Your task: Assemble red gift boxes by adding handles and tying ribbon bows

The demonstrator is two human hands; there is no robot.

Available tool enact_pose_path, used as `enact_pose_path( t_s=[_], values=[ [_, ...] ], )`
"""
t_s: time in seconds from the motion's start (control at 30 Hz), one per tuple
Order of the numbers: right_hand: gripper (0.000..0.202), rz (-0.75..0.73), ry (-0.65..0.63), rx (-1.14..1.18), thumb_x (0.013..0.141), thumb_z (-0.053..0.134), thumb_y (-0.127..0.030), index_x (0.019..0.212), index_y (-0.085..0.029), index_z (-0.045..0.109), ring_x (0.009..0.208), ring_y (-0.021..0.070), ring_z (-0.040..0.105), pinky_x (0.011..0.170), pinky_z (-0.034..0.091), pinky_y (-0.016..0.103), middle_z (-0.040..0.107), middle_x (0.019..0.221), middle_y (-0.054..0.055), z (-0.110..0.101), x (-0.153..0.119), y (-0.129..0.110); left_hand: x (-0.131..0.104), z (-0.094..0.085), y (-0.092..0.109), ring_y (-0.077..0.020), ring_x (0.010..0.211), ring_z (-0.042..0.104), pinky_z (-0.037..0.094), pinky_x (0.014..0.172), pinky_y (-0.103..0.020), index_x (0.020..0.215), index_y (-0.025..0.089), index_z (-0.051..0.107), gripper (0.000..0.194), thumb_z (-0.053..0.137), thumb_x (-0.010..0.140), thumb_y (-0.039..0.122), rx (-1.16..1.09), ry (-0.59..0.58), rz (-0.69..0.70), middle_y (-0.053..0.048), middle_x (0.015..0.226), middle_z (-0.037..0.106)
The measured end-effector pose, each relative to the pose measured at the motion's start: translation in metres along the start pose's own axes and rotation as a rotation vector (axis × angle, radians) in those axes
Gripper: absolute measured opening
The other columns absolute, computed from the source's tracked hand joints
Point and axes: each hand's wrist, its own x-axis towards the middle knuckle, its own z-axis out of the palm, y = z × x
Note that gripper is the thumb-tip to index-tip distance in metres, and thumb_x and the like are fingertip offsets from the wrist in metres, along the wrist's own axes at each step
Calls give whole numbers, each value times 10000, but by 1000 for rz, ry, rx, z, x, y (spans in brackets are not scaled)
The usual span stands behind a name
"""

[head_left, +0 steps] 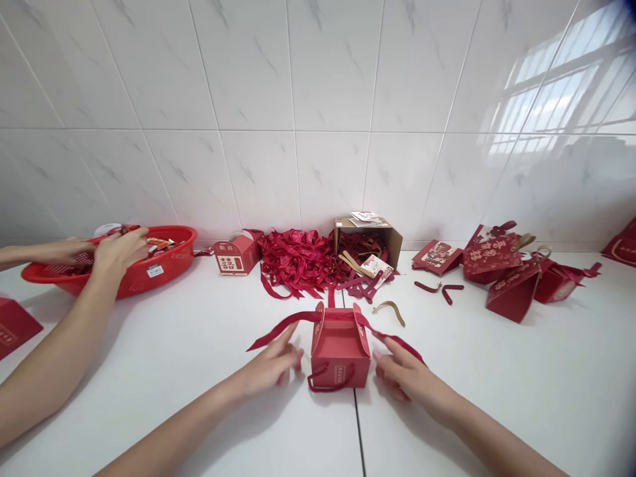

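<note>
Left hand (272,364) at 9 o'clock, right hand (406,372) at 3, both half-open beside a red box (342,346) | ribbon (281,326) across its top | best kept flat, even both sides

Red box (340,350), upright on white table (278,437), cord handle (330,389) in front, ribbon (283,326) across top

wall: white tiled wall (332,66) stands beyond the left hand (273,361) and right hand (405,371), glossy, faintly grey-veined | furniture: white worktop (497,391) spreads beneath both, dark seam (358,424) runs between them | light: barred window reflection (551,99) shines on the tiles, up and rightward of the right hand
</note>
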Motion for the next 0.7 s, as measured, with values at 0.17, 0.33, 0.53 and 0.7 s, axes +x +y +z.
enact_pose_path(
  t_s=[0.17,0.33,0.53,0.7],
  values=[
    [264,18,172,901,784,693,-411,940,-229,585,611,69,539,527,471,208,615,1037,31,10,5,0,8,-2,21,-127,625,620,482,473,-205,951,155,534,59,525,893,163,-808,113,-54,-92,972,642],
    [245,-95,249,1070,820,664,-395,1041,-297,622,564,39,513,500,474,146,556,772,-41,-1,11,-18,7,-5,35,-48,497,536,353,327,-100,795,116,519,165,437,937,101,-971,181,-56,-29,720,570],
    [154,-177,329,1089,835,655,-259,979,-213,680,589,40,533,497,485,118,539,720,-30,-15,7,-27,3,-7,34,-88,503,574,357,294,-138,734,133,493,177,459,907,122,-1006,267,-71,-55,761,622],
    [162,-216,334,1062,802,681,-220,962,-212,704,607,49,541,522,506,116,583,751,-20,-18,5,-29,1,-5,36,-60,466,550,353,302,-118,804,109,551,112,491,898,117,-1010,297,-79,-21,690,596]
  ],
)
